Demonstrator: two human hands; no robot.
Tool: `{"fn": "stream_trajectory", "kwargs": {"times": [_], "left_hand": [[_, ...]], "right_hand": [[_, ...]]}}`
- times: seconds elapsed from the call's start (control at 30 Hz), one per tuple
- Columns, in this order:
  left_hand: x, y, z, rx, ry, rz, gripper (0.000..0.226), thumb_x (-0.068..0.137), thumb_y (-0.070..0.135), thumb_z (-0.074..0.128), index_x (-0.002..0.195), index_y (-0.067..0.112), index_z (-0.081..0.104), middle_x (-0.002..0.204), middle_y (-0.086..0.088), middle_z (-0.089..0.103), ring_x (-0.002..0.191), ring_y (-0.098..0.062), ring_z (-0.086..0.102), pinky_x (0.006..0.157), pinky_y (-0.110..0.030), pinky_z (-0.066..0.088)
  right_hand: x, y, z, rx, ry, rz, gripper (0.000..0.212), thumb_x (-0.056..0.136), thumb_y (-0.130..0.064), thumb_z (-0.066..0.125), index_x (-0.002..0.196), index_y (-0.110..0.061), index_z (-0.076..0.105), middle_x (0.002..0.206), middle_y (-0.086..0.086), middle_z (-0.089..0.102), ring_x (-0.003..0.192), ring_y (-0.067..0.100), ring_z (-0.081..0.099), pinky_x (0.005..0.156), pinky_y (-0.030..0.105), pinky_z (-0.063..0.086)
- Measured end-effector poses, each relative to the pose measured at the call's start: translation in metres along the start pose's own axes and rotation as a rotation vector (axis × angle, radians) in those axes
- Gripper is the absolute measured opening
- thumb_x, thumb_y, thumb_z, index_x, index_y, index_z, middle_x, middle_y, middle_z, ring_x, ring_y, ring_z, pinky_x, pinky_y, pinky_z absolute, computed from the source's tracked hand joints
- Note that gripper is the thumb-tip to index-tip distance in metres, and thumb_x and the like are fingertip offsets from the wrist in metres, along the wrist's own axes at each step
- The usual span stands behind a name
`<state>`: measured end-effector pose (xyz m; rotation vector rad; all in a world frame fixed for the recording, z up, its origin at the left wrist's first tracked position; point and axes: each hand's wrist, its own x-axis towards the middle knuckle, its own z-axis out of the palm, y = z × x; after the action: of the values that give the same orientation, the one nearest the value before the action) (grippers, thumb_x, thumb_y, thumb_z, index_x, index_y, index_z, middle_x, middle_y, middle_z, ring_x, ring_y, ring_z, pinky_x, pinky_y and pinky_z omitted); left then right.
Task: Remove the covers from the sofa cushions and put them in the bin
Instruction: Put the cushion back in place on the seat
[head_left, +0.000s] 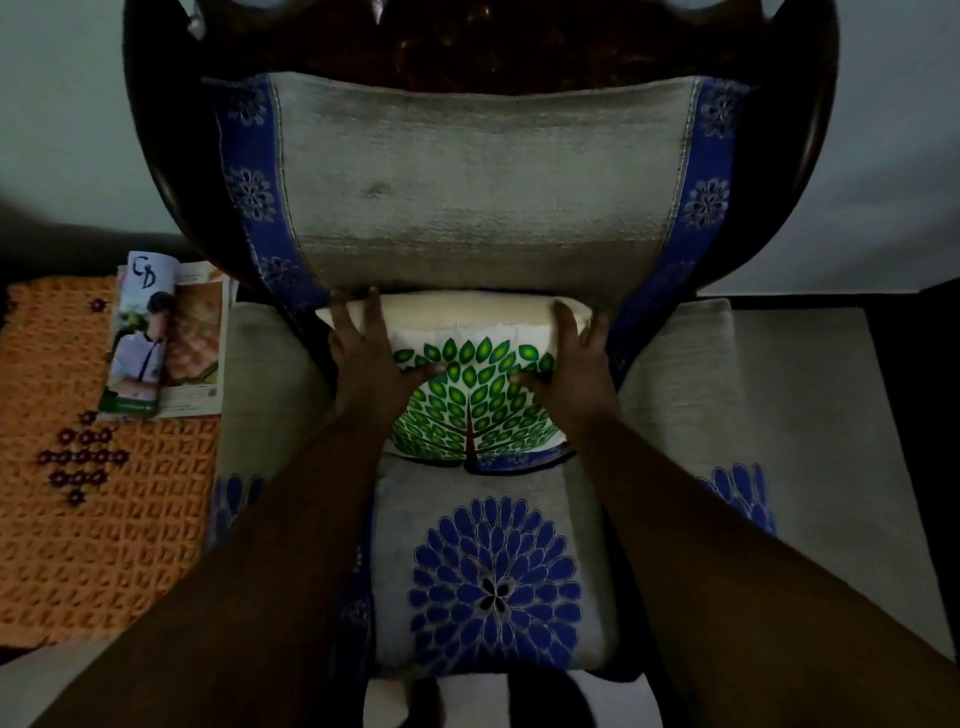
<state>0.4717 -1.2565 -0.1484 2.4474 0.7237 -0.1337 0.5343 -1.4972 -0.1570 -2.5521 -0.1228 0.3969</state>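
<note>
Dimly lit armchair seat. A small cushion (470, 384) lies at the back of the seat, against the grey-and-blue backrest cover (478, 182). Its green tree-print cover (472, 405) is partly peeled down; the pale cream insert (467, 312) shows at the far end.

Left hand (363, 358) grips the cushion's left edge, fingers over the exposed insert, thumb pressed on the print. Right hand (569, 358) holds the right edge the same way.

Judgement: cover is thin, soft cloth, light and not fragile; insert spongy, likely to drag inside. Best hold is the cover's open hem near the fingertips. No bin in view.

Magazine (156, 338) lies on an orange woven mat (93, 519) to the left.
</note>
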Motion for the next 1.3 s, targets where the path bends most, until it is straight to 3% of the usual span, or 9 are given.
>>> {"fn": "stream_trajectory", "kwargs": {"times": [0.17, 0.3, 0.4, 0.53, 0.67, 0.9, 1.03, 1.17, 1.3], "left_hand": [[-0.006, 0.002, -0.01, -0.069, -0.023, -0.005, 0.137, 0.059, 0.07, 0.082, 0.16, 0.032, -0.002, 0.165, -0.009, -0.017, 0.152, -0.041, -0.001, 0.118, -0.058, 0.022], [-0.045, 0.012, -0.062, -0.352, -0.071, -0.138, 0.122, 0.069, 0.073, 0.072, 0.16, 0.033, 0.002, 0.167, -0.004, -0.014, 0.154, -0.028, 0.006, 0.12, -0.043, 0.024], [-0.09, 0.023, -0.117, -0.612, -0.11, -0.171, 0.117, 0.066, 0.087, 0.061, 0.159, 0.033, 0.014, 0.167, 0.002, 0.017, 0.15, -0.019, 0.026, 0.121, -0.047, 0.028], [-0.192, 0.048, -0.199, -0.767, -0.085, -0.158, 0.072, 0.094, 0.064, 0.049, 0.155, 0.03, 0.029, 0.157, 0.004, 0.037, 0.138, -0.02, 0.043, 0.113, -0.043, 0.038], [-0.282, 0.032, -0.25, -0.834, -0.066, -0.198, 0.104, 0.059, 0.098, 0.054, 0.147, 0.046, 0.037, 0.157, 0.006, 0.039, 0.137, -0.022, 0.044, 0.11, -0.057, 0.04], [-0.467, -0.011, -0.324, -0.976, 0.24, -0.157, 0.075, 0.081, 0.074, 0.048, 0.145, 0.037, 0.041, 0.148, 0.011, 0.044, 0.12, -0.009, 0.051, 0.092, -0.037, 0.045], [-0.567, -0.055, -0.358, -0.996, 0.435, -0.235, 0.099, 0.072, 0.085, 0.05, 0.156, 0.037, 0.026, 0.159, 0.008, 0.034, 0.13, -0.016, 0.046, 0.103, -0.049, 0.045], [-0.659, -0.108, -0.402, -1.049, 0.661, -0.314, 0.103, 0.071, 0.088, 0.055, 0.154, 0.033, 0.031, 0.157, 0.007, 0.036, 0.132, -0.018, 0.048, 0.099, -0.046, 0.05], [-0.765, -0.177, -0.448, -0.973, 0.901, -0.331, 0.054, 0.095, 0.061, 0.05, 0.141, 0.031, 0.047, 0.122, 0.01, 0.062, 0.11, -0.015, 0.059, 0.098, -0.04, 0.049]], "right_hand": [[0.003, -0.002, -0.006, 0.004, -0.02, 0.026, 0.114, 0.07, -0.05, 0.087, 0.157, -0.037, 0.015, 0.165, 0.01, -0.002, 0.148, 0.043, 0.02, 0.113, 0.056, 0.036], [-0.041, -0.019, -0.044, 0.289, 0.001, 0.05, 0.103, 0.078, -0.063, 0.075, 0.157, -0.024, 0.023, 0.161, 0.013, 0.022, 0.146, 0.034, 0.029, 0.116, 0.046, 0.036], [-0.087, -0.039, -0.075, 0.54, -0.03, 0.104, 0.096, 0.077, -0.078, 0.066, 0.153, -0.028, 0.033, 0.155, 0.005, 0.041, 0.141, 0.023, 0.042, 0.113, 0.05, 0.042], [-0.182, -0.109, -0.135, 0.766, 0.001, 0.11, 0.096, 0.079, -0.078, 0.062, 0.156, -0.034, 0.026, 0.163, 0.002, 0.031, 0.147, 0.021, 0.034, 0.117, 0.048, 0.036], [-0.266, -0.158, -0.172, 0.826, -0.02, 0.006, 0.073, 0.096, -0.059, 0.054, 0.157, -0.035, 0.025, 0.163, 0.003, 0.029, 0.146, 0.021, 0.033, 0.116, 0.042, 0.035], [-0.39, -0.224, -0.17, 0.82, -0.249, -0.204, 0.063, 0.1, -0.054, 0.05, 0.155, -0.03, 0.033, 0.159, 0.0, 0.037, 0.139, 0.018, 0.04, 0.099, 0.03, 0.038], [-0.469, -0.278, -0.156, 0.752, -0.38, -0.381, 0.073, 0.092, -0.067, 0.052, 0.152, -0.027, 0.04, 0.155, -0.002, 0.044, 0.138, 0.016, 0.044, 0.113, 0.033, 0.037], [-0.548, -0.344, -0.128, 0.73, -0.525, -0.548, 0.06, 0.1, -0.054, 0.05, 0.15, -0.023, 0.043, 0.144, -0.006, 0.047, 0.128, 0.012, 0.047, 0.086, 0.01, 0.039], [-0.659, -0.422, -0.082, 0.673, -0.74, -0.66, 0.088, 0.077, -0.085, 0.05, 0.148, -0.034, 0.043, 0.143, -0.009, 0.047, 0.128, 0.013, 0.044, 0.108, 0.036, 0.038]]}}
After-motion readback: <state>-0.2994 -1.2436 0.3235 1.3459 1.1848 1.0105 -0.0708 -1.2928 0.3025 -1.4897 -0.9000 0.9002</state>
